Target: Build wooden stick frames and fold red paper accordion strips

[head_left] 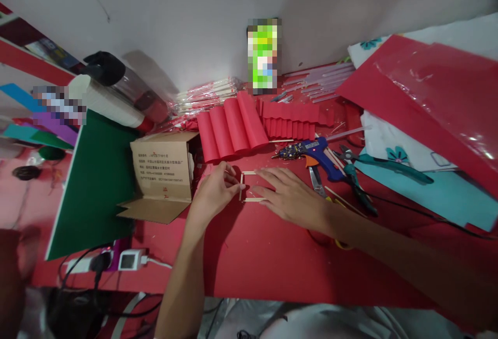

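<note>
A small square frame of thin wooden sticks [246, 186] lies flat on the red table [252, 256]. My left hand [216, 189] pinches the frame's left upright stick between thumb and fingers. My right hand [288, 196] lies flat with fingers stretched out, pressing on the frame's right side and lower stick. Just beyond the frame stands folded red pleated paper [229, 129].
A blue glue gun [317, 151] lies right of the hands beside teal-handled pliers [373, 165] and scissors [317, 180]. An open cardboard box [163, 173] sits to the left, next to a green board [93, 183]. Red and teal sheets [428, 105] pile at the right. A power strip [112, 261] hangs at the front left edge.
</note>
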### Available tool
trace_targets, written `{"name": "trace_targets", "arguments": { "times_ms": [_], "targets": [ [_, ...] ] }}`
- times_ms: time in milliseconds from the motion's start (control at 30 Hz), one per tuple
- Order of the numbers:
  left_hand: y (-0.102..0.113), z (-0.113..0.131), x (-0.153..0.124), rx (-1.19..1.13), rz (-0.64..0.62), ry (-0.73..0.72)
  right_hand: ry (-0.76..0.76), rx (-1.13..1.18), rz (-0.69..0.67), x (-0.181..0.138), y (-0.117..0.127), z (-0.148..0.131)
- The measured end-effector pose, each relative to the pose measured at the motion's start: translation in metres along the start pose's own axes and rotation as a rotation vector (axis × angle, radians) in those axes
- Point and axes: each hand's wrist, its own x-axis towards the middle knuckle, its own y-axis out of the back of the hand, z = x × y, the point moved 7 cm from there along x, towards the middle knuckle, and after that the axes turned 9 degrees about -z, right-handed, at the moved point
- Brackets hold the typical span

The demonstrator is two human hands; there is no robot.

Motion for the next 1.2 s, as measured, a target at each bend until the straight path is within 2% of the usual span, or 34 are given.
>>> {"name": "trace_targets", "arguments": {
  "times_ms": [667, 1200],
  "targets": [
    [0.0, 0.013, 0.002, 0.003, 0.028, -0.034, -0.003, -0.016, 0.001, 0.0, -0.001, 0.001],
    [-0.003, 0.011, 0.002, 0.092, 0.023, 0.017, 0.006, 0.041, 0.019, -0.001, 0.0, 0.002]
  ]
}}
